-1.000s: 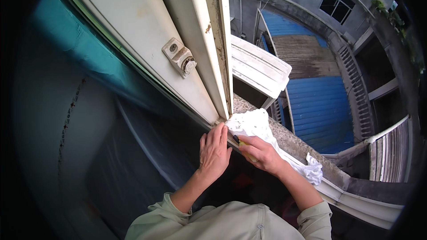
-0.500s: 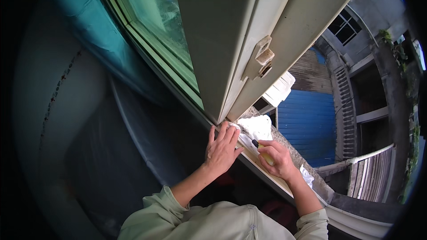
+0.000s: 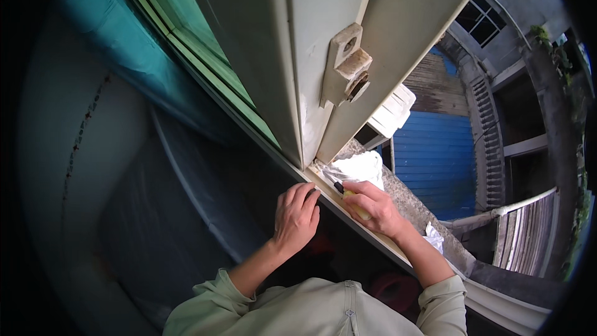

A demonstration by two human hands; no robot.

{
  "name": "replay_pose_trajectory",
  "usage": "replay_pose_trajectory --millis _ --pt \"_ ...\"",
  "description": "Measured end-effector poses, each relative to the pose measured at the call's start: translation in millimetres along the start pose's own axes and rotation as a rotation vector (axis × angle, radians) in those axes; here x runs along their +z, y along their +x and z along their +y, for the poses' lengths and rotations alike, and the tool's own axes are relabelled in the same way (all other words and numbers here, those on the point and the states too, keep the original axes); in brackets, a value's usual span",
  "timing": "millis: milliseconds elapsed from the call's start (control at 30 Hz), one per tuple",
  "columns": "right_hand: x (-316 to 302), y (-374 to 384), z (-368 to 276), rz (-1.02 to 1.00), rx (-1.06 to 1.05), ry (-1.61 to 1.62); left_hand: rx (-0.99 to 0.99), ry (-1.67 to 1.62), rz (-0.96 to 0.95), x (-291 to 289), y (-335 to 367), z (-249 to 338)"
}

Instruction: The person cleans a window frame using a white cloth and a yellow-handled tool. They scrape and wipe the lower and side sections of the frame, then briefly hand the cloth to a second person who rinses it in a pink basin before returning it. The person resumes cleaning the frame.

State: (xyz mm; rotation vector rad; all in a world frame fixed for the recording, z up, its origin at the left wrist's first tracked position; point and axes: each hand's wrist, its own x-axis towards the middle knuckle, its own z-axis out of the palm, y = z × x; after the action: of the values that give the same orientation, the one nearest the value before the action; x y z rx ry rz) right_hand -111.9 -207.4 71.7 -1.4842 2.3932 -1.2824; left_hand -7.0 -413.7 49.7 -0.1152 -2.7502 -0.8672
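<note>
My right hand [image 3: 375,210] is closed around a small tool with a yellow handle [image 3: 357,206] and a black end [image 3: 338,186]. That black end sits at the track of the light window sill [image 3: 323,185], beside a crumpled white cloth or plastic [image 3: 359,169]. My left hand [image 3: 297,219] rests at the sill's inner edge, with loosely bent fingers and nothing visible in it; the fingertips are partly hidden. Just beyond both hands stands the upright window frame [image 3: 329,0], which carries a worn metal latch [image 3: 346,67].
A grey ledge [image 3: 413,206] runs outside the sill, with a white scrap [image 3: 434,236] on it. Below lie a blue corrugated roof [image 3: 432,165] and a white box-shaped unit [image 3: 393,111]. Teal covering [image 3: 118,31] and dark sheeting [image 3: 168,211] are at the left.
My left hand has drawn back from the white material at the frame's corner to the sill's inner edge. My right hand has shifted slightly up and left with the tool. The latch appears larger.
</note>
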Motion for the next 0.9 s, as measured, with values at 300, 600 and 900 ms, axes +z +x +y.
replay_pose_trajectory --millis 300,600,900 --pt "59.7 18.2 -17.9 -0.042 -0.151 -0.424 -0.052 -0.079 0.088 12.7 -12.7 8.8" --pt "14.3 -49.5 -50.5 -0.028 0.081 -0.436 -0.025 -0.008 -0.104 23.2 4.3 21.3" --pt "4.3 -54.2 -7.3 0.155 0.088 -0.008 -0.154 0.226 -0.203 32.3 24.6 19.6"
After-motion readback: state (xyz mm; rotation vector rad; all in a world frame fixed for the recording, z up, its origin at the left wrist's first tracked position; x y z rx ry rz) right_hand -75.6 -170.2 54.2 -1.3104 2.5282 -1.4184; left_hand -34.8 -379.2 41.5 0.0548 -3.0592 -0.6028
